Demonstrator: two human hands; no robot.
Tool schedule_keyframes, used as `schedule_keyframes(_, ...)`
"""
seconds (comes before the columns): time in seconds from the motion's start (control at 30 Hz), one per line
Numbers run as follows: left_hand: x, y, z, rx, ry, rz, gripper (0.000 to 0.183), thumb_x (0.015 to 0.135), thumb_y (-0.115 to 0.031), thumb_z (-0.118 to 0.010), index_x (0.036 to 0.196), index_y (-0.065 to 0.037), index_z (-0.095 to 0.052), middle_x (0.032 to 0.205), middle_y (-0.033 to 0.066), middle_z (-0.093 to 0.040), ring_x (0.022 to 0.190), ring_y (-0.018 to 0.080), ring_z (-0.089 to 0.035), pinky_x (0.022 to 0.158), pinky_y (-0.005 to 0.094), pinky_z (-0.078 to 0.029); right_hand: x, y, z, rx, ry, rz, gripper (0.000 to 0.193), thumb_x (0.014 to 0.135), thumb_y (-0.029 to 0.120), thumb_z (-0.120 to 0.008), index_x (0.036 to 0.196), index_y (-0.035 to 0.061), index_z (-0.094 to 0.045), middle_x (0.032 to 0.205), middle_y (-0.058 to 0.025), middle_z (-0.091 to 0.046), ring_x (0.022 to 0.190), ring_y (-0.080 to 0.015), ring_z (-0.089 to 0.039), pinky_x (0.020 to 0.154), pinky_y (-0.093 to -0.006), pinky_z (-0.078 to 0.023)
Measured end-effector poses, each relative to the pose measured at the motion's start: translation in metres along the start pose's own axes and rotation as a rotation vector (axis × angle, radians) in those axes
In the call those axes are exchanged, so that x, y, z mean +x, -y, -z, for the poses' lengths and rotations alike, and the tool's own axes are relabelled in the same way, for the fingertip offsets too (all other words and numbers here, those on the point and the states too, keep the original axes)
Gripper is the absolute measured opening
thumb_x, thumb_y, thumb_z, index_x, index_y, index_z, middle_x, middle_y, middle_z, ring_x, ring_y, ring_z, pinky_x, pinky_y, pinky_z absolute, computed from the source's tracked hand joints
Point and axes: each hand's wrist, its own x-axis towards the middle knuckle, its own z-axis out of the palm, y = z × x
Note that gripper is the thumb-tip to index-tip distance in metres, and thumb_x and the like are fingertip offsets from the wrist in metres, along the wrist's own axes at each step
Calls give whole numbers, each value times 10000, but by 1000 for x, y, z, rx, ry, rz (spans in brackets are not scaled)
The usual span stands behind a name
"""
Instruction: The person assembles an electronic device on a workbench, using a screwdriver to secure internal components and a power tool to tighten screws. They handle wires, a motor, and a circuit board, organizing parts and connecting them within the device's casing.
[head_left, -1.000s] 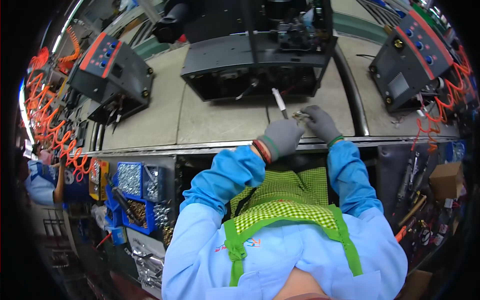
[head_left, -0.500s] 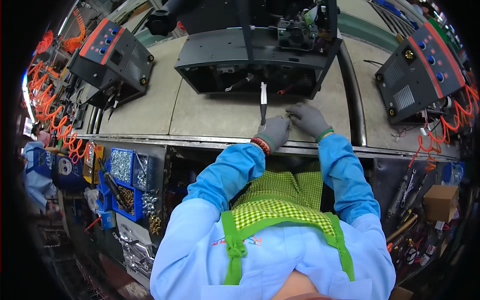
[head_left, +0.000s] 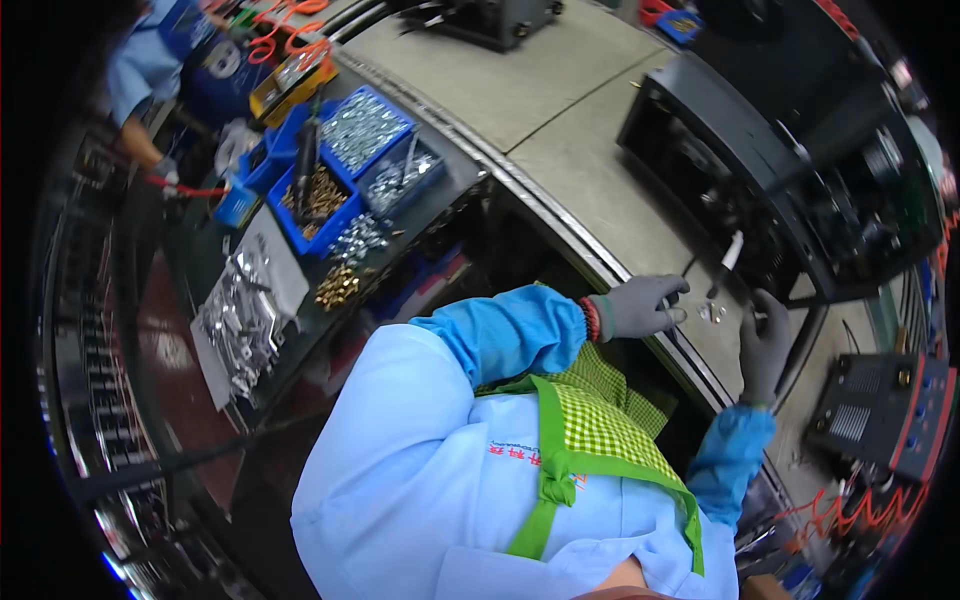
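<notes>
My left hand (head_left: 638, 307), in a grey glove, is over the front edge of the workbench with its fingers loosely bent and apart. Opposite it, my gloved right hand (head_left: 765, 345) is near the front of an open black machine housing (head_left: 700, 150), fingers parted. I make out nothing held in either hand. Between them, small shiny metal pieces (head_left: 712, 312) lie on the bench. A black cable with a white sleeve (head_left: 733, 250) comes out of the housing and ends close to those pieces.
To the left, a side table carries blue bins (head_left: 300, 240) of screws, loose brass nuts (head_left: 338, 287) and a bag of metal brackets (head_left: 245, 320). A black power tool (head_left: 307, 160) lies over the bins. Another machine (head_left: 885, 410) stands at right; a co-worker's arm (head_left: 140, 140) shows far left.
The view has swung left, bringing the bins nearer the middle. My left hand has come away from the cable end, and my hands are farther apart. Small metal pieces now show between them.
</notes>
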Motion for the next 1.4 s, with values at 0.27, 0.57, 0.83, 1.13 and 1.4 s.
schedule_keyframes(0.27,-111,13,74,-1182,-261,435,338,964,-162,-521,1264,-14,-475,1108,94,-587,967,158,-613,820,283,-530,1,158,-94,399,491,337,267,806,35,-613,1072,8,-628,908,-98,-602,746,-174,-600,666,-295,-489)
schedule_keyframes(0.57,-246,-12,293,-140,-962,388,281,969,-174,-520,1195,-6,-535,983,66,-608,815,112,-592,728,242,-501,19,262,-285,1061,1162,-260,261,874,107,-631,1104,-12,-598,914,-30,-623,777,-106,-589,702,-255,-500)
schedule_keyframes(0.83,-268,23,395,1045,-649,581,248,872,-236,-594,1065,-88,-640,941,144,-655,875,317,-641,777,413,-507,30,268,-304,1100,1153,-390,401,915,189,-615,1258,4,-521,1054,-78,-609,905,-140,-602,772,-292,-520)
schedule_keyframes(1.13,-271,58,376,1367,-303,785,214,837,-254,-613,989,-126,-691,972,94,-676,937,292,-632,842,410,-496,-6,166,-239,944,1114,-585,395,950,268,-558,1261,28,-514,1104,-63,-593,953,-161,-584,812,-312,-492)
schedule_keyframes(1.4,-253,71,387,1175,-171,972,175,819,-264,-647,910,-122,-693,892,90,-691,849,309,-664,775,446,-521,-37,149,-229,1005,1130,-684,362,950,244,-559,1240,31,-526,1077,-57,-580,901,-141,-583,773,-291,-499)
